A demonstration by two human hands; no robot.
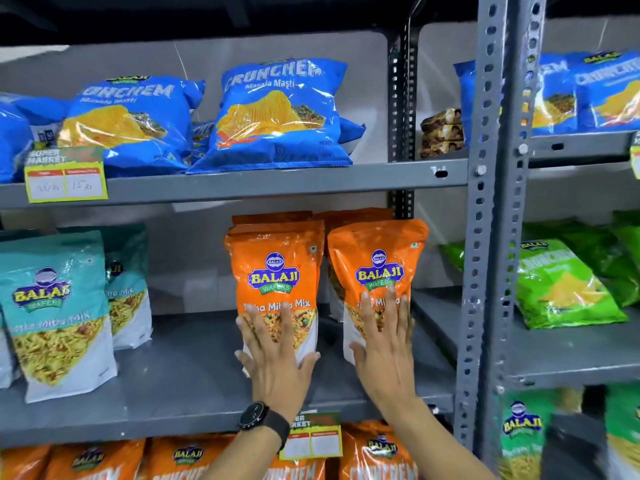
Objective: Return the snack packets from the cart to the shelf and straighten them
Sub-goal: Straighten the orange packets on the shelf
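Observation:
Two orange Balaji mix packets stand upright side by side on the middle grey shelf (194, 375). My left hand (277, 355), with a black watch on the wrist, lies flat with fingers spread against the lower front of the left orange packet (277, 265). My right hand (384, 344) presses flat the same way on the right orange packet (377, 258). More orange packets stand behind both. Neither hand grips anything. No cart is in view.
Teal Balaji packets (55, 306) stand at the shelf's left. Blue Crunchem bags (280, 116) fill the shelf above. Green bags (561, 285) lie in the neighbouring bay beyond the perforated steel upright (485, 237). Orange packets (377, 452) and a price tag (311, 438) sit below.

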